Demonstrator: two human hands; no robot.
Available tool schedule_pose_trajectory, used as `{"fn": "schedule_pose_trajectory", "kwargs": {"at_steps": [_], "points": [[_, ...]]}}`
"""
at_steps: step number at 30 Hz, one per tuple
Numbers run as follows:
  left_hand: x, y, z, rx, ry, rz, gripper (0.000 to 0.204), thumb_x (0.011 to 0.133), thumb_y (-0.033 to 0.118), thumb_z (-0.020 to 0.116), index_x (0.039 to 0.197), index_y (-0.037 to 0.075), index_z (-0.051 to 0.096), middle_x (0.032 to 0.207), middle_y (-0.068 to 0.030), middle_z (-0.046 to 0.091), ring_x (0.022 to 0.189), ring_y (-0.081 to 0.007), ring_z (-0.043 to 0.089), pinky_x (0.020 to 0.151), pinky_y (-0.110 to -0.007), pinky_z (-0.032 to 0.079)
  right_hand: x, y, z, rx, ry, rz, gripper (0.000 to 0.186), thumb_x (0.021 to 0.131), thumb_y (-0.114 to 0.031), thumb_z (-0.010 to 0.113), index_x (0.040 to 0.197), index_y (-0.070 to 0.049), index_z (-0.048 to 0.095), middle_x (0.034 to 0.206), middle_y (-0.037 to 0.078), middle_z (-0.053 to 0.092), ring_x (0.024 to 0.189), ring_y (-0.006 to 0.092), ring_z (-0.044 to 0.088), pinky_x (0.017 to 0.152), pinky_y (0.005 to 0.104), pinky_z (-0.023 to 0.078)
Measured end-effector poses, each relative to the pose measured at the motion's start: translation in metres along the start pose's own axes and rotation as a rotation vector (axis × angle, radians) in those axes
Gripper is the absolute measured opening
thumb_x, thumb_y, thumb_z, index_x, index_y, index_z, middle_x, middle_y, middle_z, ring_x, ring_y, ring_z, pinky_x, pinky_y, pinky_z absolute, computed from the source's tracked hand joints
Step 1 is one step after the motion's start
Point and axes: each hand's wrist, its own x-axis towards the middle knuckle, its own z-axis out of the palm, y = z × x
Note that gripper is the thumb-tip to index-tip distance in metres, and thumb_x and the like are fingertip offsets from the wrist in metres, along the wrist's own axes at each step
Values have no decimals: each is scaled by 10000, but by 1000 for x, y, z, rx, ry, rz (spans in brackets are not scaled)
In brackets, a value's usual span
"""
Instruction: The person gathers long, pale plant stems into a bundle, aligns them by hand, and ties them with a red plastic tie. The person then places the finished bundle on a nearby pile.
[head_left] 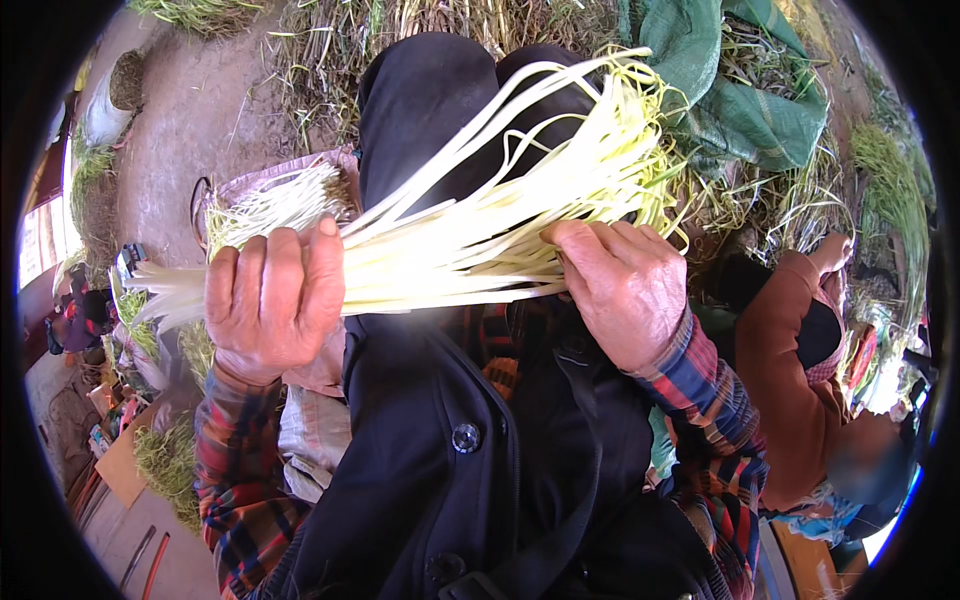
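Observation:
A thick bundle of long, pale yellow-white chives [470, 240] lies level across my lap, its white stalk ends at the left and its loose yellow leaf tips fanning out at the right. Wrapped round the stalk part, my left hand [280, 295] is closed on the bundle. My right hand [630, 285] pinches the lower edge of the leaves farther right; its fingertips are partly hidden behind them. A few leaves arch up above the rest. Both forearms wear plaid sleeves.
Just beyond my left hand, a cloth-lined basket [270, 185] holds more white stalks. A green woven sack [745, 110] rests on cut plant litter [320, 85] at the upper right. Another person [790, 350] in a brown top sits close on my right.

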Motion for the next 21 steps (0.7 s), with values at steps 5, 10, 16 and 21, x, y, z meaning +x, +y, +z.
{"fn": "schedule_pose_trajectory", "kwargs": {"at_steps": [5, 10, 16, 21], "points": [[6, -3, -3, -22, 5, 30, 299, 861, 107, 725, 1144, 62, 643, 875, -83, 618, 722, -201, 608, 702, -358, 478, 12, -2, -5, -239, -3, -183, 120, 734, -159, 644, 840, -108, 617, 863, 23, 556, 823, 193, 575, 693, 338, 441], [8, -7, -4, -5, -1, 78, 301, 871, 113, 708, 1157, 54, 634, 862, -83, 612, 732, -211, 602, 695, -369, 481, 21, 8, -1, -200, 24, -268, 108, 748, -167, 638, 839, -112, 624, 848, 9, 549, 829, 184, 569, 714, 348, 442], [12, -13, -2, -34, -24, 90, 307, 873, 110, 695, 1163, 35, 625, 853, -91, 607, 725, -218, 593, 673, -367, 479, 22, 15, 4, -243, 65, -392, 102, 768, -176, 632, 848, -122, 597, 828, 17, 547, 804, 189, 568, 748, 351, 443], [13, -13, 0, -58, -39, 111, 305, 883, 99, 676, 1173, 28, 614, 850, -99, 604, 718, -220, 586, 664, -368, 476, 21, 14, -8, -88, -126, -310, 174, 815, -130, 615, 978, -94, 564, 819, 56, 546, 792, 228, 594, 766, 360, 443]]}}
